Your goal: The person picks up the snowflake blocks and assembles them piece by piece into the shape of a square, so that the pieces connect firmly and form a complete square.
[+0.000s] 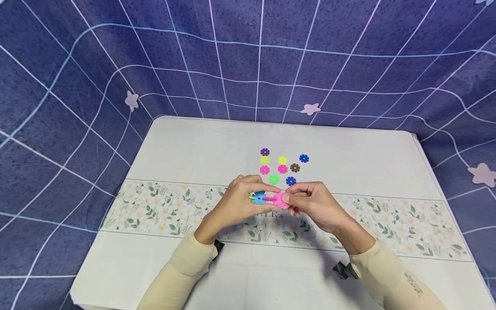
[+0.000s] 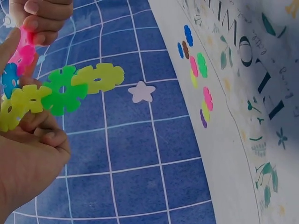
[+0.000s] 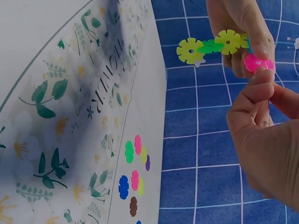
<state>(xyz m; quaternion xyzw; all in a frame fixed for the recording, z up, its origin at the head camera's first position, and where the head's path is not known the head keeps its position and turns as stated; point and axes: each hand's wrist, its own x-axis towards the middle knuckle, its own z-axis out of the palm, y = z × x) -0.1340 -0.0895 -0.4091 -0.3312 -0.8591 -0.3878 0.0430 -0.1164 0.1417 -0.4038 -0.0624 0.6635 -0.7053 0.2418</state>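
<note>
Head view: the left hand [image 1: 244,196] holds a chain of notched discs [image 1: 258,197] between curved thumb and forefinger; the right hand [image 1: 315,206] pinches its pink end [image 1: 280,200], thumb partly covering it. Loose discs [image 1: 274,179] lie just beyond the fingertips on the tablecloth [image 1: 201,150]; printed lettering [image 1: 271,215] beneath the hands is mostly covered.

Left wrist view: a green disc [image 2: 64,90] and a yellow end disc [image 2: 99,78] stick out past the left fingers. Both hands are cut off at the edges; I cannot tell exactly where the left fingertips press.

Right wrist view: right thumb and finger close on the pink end, hiding part of it. One blue loose disc [image 3: 138,222], well away from the fingers, is nearly cut off below.
</note>
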